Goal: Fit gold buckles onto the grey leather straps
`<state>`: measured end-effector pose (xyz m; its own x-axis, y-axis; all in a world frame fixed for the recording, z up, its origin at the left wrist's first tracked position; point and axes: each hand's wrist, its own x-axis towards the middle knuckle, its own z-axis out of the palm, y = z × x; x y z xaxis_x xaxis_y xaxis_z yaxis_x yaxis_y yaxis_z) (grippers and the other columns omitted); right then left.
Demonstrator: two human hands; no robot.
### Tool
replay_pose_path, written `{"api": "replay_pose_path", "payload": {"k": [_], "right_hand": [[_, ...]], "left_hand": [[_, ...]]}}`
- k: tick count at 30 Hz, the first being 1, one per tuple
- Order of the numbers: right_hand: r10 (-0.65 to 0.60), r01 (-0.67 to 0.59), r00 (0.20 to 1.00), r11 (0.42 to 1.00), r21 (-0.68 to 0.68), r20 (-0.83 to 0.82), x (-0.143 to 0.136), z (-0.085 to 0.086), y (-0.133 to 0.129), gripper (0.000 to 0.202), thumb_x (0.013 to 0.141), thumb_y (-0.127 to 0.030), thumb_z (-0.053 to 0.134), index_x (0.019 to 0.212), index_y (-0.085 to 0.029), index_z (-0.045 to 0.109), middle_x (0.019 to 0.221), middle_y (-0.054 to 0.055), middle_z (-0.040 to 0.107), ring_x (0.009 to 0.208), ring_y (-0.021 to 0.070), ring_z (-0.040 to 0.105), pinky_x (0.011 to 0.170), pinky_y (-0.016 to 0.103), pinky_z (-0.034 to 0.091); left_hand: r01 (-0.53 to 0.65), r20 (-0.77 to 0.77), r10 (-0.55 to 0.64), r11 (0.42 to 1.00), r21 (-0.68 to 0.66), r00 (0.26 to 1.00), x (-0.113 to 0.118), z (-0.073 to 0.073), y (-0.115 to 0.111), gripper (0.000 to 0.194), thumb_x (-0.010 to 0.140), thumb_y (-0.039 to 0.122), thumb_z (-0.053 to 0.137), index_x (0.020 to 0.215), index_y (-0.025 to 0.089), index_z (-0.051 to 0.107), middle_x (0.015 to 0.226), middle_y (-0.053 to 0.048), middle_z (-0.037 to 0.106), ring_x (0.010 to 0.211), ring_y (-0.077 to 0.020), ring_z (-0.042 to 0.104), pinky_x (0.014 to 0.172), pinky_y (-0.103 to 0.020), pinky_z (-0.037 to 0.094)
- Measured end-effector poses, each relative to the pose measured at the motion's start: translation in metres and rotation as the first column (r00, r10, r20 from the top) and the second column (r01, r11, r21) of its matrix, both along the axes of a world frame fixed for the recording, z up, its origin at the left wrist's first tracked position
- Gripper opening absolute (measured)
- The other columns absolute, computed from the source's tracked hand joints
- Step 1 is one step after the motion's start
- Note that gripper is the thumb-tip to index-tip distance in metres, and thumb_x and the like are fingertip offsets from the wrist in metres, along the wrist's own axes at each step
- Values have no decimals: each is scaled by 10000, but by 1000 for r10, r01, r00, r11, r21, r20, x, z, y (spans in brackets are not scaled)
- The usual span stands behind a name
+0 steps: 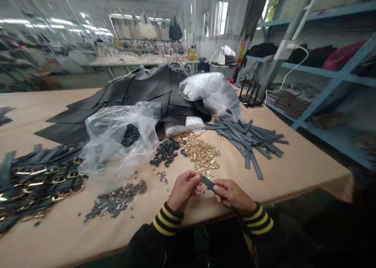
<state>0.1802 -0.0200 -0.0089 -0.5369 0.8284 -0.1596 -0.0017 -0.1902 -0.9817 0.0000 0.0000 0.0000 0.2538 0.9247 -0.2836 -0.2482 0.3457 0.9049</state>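
Observation:
My right hand (233, 195) is closed on a short dark leather strap (208, 183), thumb on top, near the table's front edge. At the strap's far end my left hand (185, 189) pinches with thumb and fingertips; what lies between them is too small to make out. Just beyond both hands spreads a heap of gold buckles (202, 152). Small dark leather loops (166, 152) lie left of the buckles. Many loose dark strips (249, 136) are piled to the right. Small metal pieces (116, 199) lie scattered left of my left hand.
Finished-looking straps with gold buckles (44, 181) are stacked at the left. A clear plastic bag (123, 134) holds dark pieces. Large black sheets (138, 87) and another plastic bag (213, 91) lie behind. A router (251, 93) stands by blue shelving (331, 80) at right.

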Motion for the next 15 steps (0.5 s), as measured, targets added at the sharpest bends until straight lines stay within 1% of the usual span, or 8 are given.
{"api": "replay_pose_path", "payload": {"k": [2,4,6,8,10,12,15], "right_hand": [[21,-21,1000,1000,2,1,2,0,0,289,833,-400,452,942,-146,535,541,-59,452,315,2,269,303,134,162],[38,-38,999,999,5,4,3,0,0,299,827,-404,458,943,-143,545,539,-59,451,316,2,268,304,135,164],[54,-54,999,999,6,11,4,0,0,305,825,-405,462,939,-138,555,541,-57,457,318,2,268,307,138,171],[70,-70,997,997,14,20,3,1,0,310,828,-404,457,939,-134,560,543,-54,461,316,2,264,308,141,169],[66,-67,997,997,34,35,1,2,-1,299,833,-395,450,915,-129,560,537,-56,455,320,5,266,310,143,168],[20,-24,998,997,70,54,-2,5,-3,263,837,-371,454,863,-127,549,539,-56,452,338,9,289,322,142,190],[-40,32,998,989,143,50,-6,13,-8,198,840,-316,463,799,-129,516,635,-21,526,411,22,395,389,148,307]], "left_hand": [[15,64,-12,999,-48,998,1,-1,-1,263,695,343,637,703,123,493,508,39,522,381,-30,450,377,-128,346],[56,133,-41,993,-106,990,1,-2,-3,274,697,357,630,673,125,483,485,47,497,354,-16,406,349,-118,297],[133,221,-92,974,-182,971,3,-2,-6,280,684,358,639,662,125,485,480,56,467,342,-2,361,332,-109,240],[197,271,-133,955,-223,953,6,-3,-9,289,655,354,661,650,118,494,488,58,451,343,7,339,332,-107,211],[214,269,-149,949,-231,951,11,-4,-12,298,636,349,674,619,110,498,484,54,446,343,6,336,334,-113,203],[200,250,-140,953,-230,958,15,-6,-14,301,643,350,667,591,106,499,468,49,448,337,0,343,334,-123,195],[185,201,-148,966,-181,968,19,-9,-16,330,691,370,623,548,101,496,440,32,465,323,-7,341,333,-143,168]]}}
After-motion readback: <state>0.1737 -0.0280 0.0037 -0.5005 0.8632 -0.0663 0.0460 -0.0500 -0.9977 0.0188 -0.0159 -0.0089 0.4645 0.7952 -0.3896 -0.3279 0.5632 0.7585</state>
